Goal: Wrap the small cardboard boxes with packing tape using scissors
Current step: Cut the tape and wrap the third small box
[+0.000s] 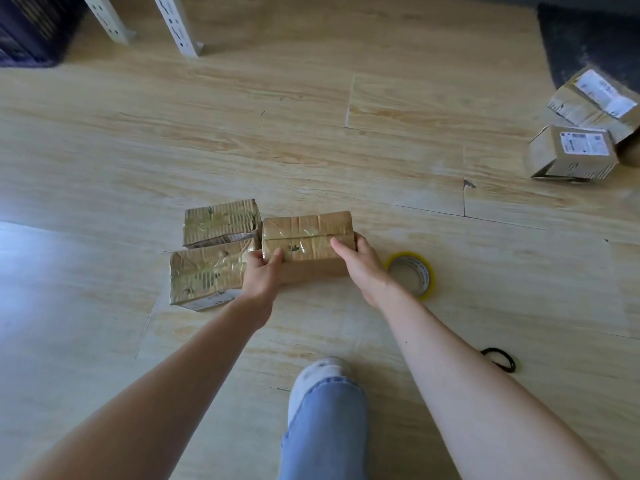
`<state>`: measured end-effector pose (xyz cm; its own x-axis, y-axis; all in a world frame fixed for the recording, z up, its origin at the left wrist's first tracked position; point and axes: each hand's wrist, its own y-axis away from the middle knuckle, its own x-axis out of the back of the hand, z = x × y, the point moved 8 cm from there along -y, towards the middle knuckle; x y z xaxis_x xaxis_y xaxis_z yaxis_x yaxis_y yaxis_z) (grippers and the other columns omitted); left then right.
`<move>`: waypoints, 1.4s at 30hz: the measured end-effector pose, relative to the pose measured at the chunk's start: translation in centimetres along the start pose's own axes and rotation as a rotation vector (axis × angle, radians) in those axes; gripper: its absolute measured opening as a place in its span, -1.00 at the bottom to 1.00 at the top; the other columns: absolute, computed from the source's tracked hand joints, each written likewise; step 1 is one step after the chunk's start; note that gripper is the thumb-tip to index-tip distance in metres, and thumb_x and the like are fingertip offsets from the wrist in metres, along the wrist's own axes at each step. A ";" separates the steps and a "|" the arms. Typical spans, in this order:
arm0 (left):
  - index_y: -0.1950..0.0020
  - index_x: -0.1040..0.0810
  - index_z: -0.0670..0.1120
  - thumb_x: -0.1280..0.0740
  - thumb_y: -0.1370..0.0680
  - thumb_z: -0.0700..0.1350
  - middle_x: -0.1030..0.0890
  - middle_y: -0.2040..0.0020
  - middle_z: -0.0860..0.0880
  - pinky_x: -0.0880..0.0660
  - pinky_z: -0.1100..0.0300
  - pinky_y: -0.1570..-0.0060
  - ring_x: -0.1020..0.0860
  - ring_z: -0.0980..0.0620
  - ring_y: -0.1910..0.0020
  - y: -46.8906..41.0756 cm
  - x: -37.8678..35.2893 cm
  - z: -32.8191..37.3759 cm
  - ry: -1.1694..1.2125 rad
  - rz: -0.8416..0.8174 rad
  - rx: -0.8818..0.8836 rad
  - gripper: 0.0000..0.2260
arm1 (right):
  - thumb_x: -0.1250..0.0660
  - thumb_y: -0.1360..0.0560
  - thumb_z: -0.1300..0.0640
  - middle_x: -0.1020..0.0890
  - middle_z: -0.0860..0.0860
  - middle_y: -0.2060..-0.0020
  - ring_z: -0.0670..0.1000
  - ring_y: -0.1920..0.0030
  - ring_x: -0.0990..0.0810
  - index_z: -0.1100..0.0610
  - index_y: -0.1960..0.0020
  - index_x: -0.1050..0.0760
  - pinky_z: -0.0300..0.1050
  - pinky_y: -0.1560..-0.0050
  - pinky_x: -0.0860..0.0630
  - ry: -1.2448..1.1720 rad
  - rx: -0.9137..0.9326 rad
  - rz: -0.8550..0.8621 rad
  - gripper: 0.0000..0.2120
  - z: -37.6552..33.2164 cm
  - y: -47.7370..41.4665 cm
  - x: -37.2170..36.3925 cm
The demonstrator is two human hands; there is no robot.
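on the wood floor (346, 150), centre of view: small cardboard box (306, 237), long side toward the camera, resting on the floor.

hidden / unclear:
- fingers of both hands pass behind the box ends, only the thumbs are seen on its top face.
- box's far side and underside not visible.
- tape roll (423, 276) just right of the box, near edge partly covered by the right wrist.
- black loop (512, 362) on the floor, partly behind the right forearm; cannot tell what it is.
- print on the labels too small to read.

grip:
- left grip (263, 271) clasps the box's left end, thumb laid on top.
- right grip (360, 265) clasps the right end, thumb on top.

box appearance: brown, creased, glossy clear tape over the top and across the seam, a dark mark near the middle.

surroundings: two taped boxes at left, rear box (221, 221) and front box (204, 271), stand close together; the front one touches the left hand. two labelled boxes (573, 152) lie well apart at far right, beside a dark mat (588, 39). a denim knee (325, 410) is at the lower centre. shelf legs (176, 26) are cut off at the top edge.
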<state>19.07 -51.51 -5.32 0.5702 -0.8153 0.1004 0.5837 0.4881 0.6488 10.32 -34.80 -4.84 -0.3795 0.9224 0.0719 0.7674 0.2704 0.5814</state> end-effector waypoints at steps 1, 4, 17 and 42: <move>-0.21 -0.31 -0.12 -0.24 -0.62 -0.04 -0.46 0.00 -0.09 -0.43 -0.11 -0.08 -0.44 -0.05 0.04 -0.1 0.4 0.1 -0.024 0.022 -0.013 -0.75 | -0.29 -0.59 -0.01 -0.52 -0.06 -0.15 -0.04 -0.19 -0.47 0.05 -0.35 -0.36 -0.19 -0.12 -0.31 0.008 0.002 -0.010 -0.64 0.2 0.0 -0.4; -0.19 -0.39 -0.16 -0.24 -0.62 -0.07 -0.47 0.11 -0.02 -0.47 -0.02 0.04 -0.45 0.00 0.14 -0.4 1.4 0.2 -0.174 0.103 -0.048 -0.78 | -0.23 -0.62 0.01 -0.43 0.01 -0.36 -0.01 -0.29 -0.41 0.05 -0.47 -0.25 -0.20 -0.20 -0.27 0.065 0.013 -0.038 -0.55 0.5 0.3 -1.2; -0.46 -0.22 -0.11 -0.28 -0.52 -0.24 -0.51 -0.22 -0.24 -0.57 -0.09 0.09 -0.57 -0.25 -0.05 4.4 -2.2 5.3 -0.680 0.176 -0.195 -0.48 | -0.27 -0.61 0.03 -0.15 0.11 -0.55 0.07 -0.53 -0.16 0.14 -0.58 -0.03 -0.02 -0.50 -0.16 0.198 0.024 -0.055 -0.34 -1.6 4.6 2.7; -0.43 -0.36 -0.01 -0.22 -0.63 -0.14 -0.40 -0.42 -0.12 -0.28 0.05 -0.36 -0.38 -0.09 -0.37 19.0 -34.3 19.2 -0.501 -0.389 -0.134 -0.65 | -0.12 -0.66 -0.03 -0.24 0.06 -0.52 0.04 -0.49 -0.24 0.11 -0.56 -0.13 -0.04 -0.46 -0.21 -0.077 -0.131 0.296 -0.48 -13.7 15.4 35.3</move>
<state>-0.51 -20.24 18.10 -0.0174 -0.9711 0.2379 0.7790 0.1359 0.6121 1.66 -1.85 17.81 -0.1061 0.9752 0.1944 0.7638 -0.0452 0.6438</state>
